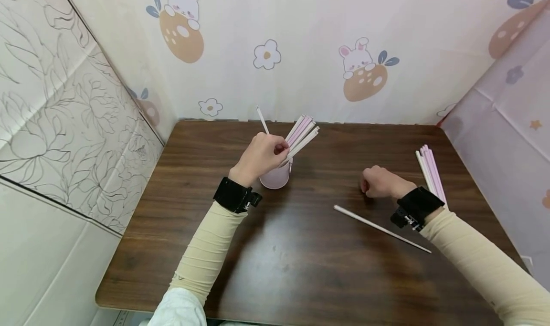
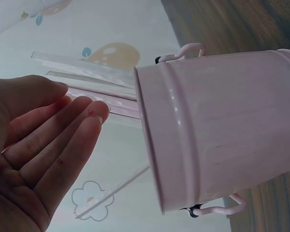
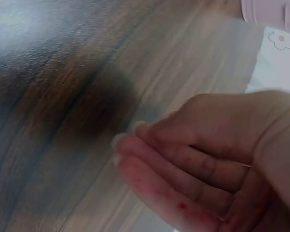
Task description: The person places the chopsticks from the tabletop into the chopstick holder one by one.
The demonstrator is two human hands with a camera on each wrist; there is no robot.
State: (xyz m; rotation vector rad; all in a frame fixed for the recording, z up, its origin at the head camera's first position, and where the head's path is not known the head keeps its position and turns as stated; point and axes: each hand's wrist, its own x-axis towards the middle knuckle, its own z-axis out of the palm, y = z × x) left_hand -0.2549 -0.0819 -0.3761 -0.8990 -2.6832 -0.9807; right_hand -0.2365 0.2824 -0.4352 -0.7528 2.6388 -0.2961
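Observation:
A small pink bucket (image 1: 275, 178) with side handles stands on the table, seen large in the left wrist view. White and pink chopsticks (image 1: 301, 134) lean out of it in a bunch, and one white chopstick (image 1: 262, 119) leans apart to the left. At the bunch, my left hand (image 1: 263, 156) pinches chopsticks between thumb and fingertips; how many is hidden. My right hand (image 1: 380, 182) hovers low over the table with curled fingers, thumb against fingertips (image 3: 128, 140), holding nothing visible. Nearest to it, a single white chopstick (image 1: 382, 228) lies slantwise on the table.
Another bundle of white and pink chopsticks (image 1: 431, 175) lies at the right, partly behind the right wrist. The brown wooden table (image 1: 275, 268) meets a patterned wall covering (image 1: 301, 78) at the back. Side panels (image 1: 86, 125) stand left and right.

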